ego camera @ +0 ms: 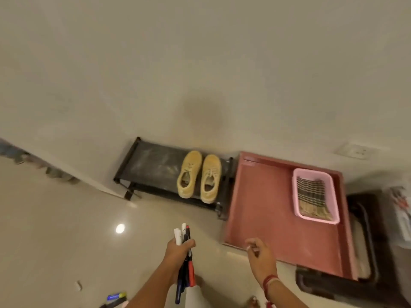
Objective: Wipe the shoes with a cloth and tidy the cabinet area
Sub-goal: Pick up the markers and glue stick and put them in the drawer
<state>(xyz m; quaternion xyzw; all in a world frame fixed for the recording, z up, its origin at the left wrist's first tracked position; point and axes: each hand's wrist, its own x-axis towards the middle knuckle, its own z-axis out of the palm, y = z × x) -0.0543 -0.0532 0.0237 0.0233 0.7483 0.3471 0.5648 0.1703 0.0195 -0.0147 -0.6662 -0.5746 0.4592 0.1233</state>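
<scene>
Head view: grips a bundle of markers (178, 235) in the left hand (179, 248), fingers and thumb wrapped round the barrels, caps pointing up. Holds the right hand (259, 252) over the near corner of the red cabinet top (264, 210), fingers loosely curled; cannot tell whether pinching something small and pale at the tips (too blurred to call).

Shows the yellow shoes (199, 176) side by side on the black rack (149, 165), just beside the cabinet and well apart from both hands. Shows the striped cloth (311, 196) lying in the pink basket (295, 192) at the far right of the cabinet top.

Looks like the tidying step, not the wiping. Next probably calls for putting the markers away, collecting the blue-and-yellow item (116, 296) off the floor, then reaching to the basket for the cloth.
</scene>
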